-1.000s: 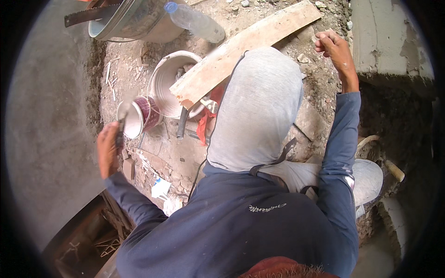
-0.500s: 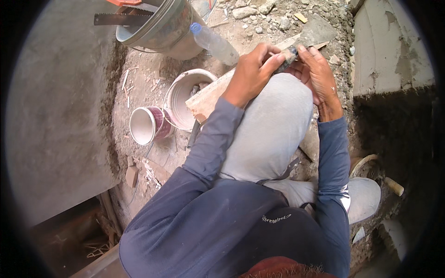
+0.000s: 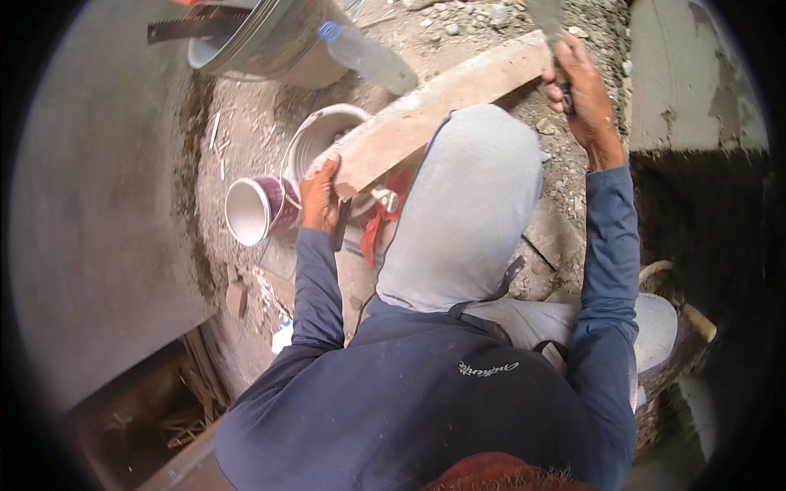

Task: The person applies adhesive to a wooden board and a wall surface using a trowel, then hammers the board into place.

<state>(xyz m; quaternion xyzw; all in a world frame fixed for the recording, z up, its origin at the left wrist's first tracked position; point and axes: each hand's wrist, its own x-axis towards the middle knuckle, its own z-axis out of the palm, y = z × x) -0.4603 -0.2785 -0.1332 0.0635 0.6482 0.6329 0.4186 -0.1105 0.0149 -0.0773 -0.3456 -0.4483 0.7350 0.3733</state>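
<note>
A dusty pale plank (image 3: 442, 102) slants across the space in front of my knee. My left hand (image 3: 318, 199) is closed around its near left end, thumb on the upper face. At the plank's far right end, my right hand (image 3: 588, 98) grips a trowel (image 3: 544, 15). Its grey blade points away from me, partly cut off by the picture's top edge, and its dark handle lies in my fist. Below the left end of the plank are a red cloth (image 3: 372, 237) and a dark bar-like piece (image 3: 341, 225), partly hidden.
A white bucket (image 3: 307, 135) stands partly under the plank, beside a small purple-and-white pail (image 3: 246, 211). Behind are a large bucket (image 3: 307, 61) holding saws (image 3: 196, 29) and a clear bottle with a blue cap (image 3: 372, 61). Rubble (image 3: 499, 16) covers the far ground.
My left hand has left the trowel and moved down left to the plank's end. The right hand now holds the trowel alone, further right. The plank has shifted and shows more fully.
</note>
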